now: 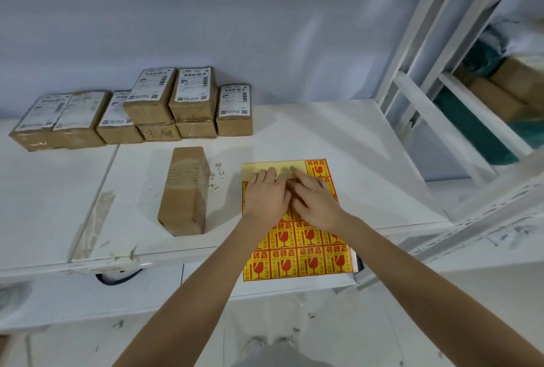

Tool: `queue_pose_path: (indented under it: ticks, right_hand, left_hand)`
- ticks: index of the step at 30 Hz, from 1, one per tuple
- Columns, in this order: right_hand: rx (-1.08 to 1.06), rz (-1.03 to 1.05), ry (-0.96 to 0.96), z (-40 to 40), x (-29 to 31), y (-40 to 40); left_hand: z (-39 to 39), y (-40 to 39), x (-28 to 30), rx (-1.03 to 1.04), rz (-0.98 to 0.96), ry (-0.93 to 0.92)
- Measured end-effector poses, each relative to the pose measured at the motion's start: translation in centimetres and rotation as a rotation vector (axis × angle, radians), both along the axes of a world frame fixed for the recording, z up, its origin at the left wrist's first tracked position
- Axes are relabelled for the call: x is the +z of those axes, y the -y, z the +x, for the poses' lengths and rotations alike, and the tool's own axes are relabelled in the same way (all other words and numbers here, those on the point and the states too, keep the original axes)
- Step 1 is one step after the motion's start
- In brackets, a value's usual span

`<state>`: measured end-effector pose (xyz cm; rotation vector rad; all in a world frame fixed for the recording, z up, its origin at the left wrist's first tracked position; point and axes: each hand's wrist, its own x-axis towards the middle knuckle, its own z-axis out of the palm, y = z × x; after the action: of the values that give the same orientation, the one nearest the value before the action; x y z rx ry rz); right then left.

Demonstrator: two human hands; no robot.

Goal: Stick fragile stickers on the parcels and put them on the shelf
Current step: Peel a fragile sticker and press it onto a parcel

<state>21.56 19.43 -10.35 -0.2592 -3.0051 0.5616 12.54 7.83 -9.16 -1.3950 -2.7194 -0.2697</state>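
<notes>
Parcels sit stacked at the upper left of the frame, along the back of the tabletop, none showing a sticker that I can see. One lone parcel lies centre-left, plain side up. Right of it I have both hands on the sticker sheet: my left hand rests flat, fingers fairly straight, pressing it down; my right hand works at the sheet's bare top strip, though I cannot tell whether it pinches a sticker. The shelf at the right waits, so nearly everything remains.
</notes>
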Motion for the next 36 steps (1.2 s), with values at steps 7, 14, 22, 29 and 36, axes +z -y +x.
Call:
queue_pose_path:
  ticks: [7, 14, 22, 29, 36]
  right_hand:
    - [-0.18, -0.06, -0.047, -1.5, 2.7, -6.9]
    - [-0.007, 0.068, 0.14, -3.0, 2.7, -10.1]
    - [0.139, 0.115, 0.231, -4.3, 3.7, -11.1]
    - [0.171, 0.134, 0.24, -4.4, 4.0, -11.1]
    - [0.159, 0.099, 0.26, -4.9, 4.2, -11.1]
  left_hand:
    - [-1.5, -2.6, -0.7, -0.008, 0.04, -0.034]
    - [-2.5, -2.5, -2.2, -0.187, 0.075, 0.061]
    - [-3.0, -2.7, -2.7, -0.19, -0.01, 0.103]
    - [-3.0, -2.8, -2.7, -0.184, -0.008, 0.105]
    - [-2.9, -2.8, -2.6, -0.187, -0.007, 0.102]
